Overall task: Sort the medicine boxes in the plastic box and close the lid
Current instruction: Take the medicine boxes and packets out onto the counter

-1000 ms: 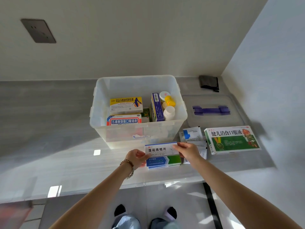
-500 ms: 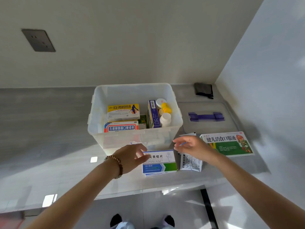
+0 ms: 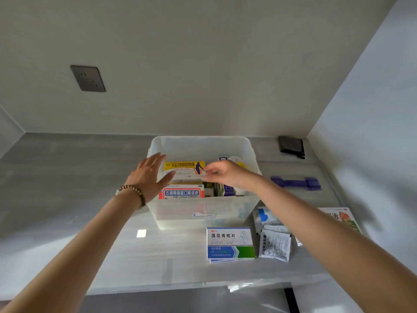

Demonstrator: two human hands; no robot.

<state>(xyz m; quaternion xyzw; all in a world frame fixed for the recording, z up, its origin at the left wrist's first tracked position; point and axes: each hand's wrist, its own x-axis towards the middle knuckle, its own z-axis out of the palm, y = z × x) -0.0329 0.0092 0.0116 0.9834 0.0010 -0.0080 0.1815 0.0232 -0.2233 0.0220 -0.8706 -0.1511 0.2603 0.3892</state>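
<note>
Left hand [image 3: 149, 175] spread, at left end of yellow cardboard medicine box [image 3: 184, 169], right hand [image 3: 225, 175] bunched at its right end, hold unclear, inside clear plastic box [image 3: 203, 213].

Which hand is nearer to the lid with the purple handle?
Right. The right hand is over the bin's middle, left of the lid; the left hand is farther left, at the bin's left wall.

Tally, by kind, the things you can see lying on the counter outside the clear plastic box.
Medicine boxes: 2, the blue-and-white box and the green box
Sachets: 3
Lid: 1
Black item: 1
Total: 7
</note>
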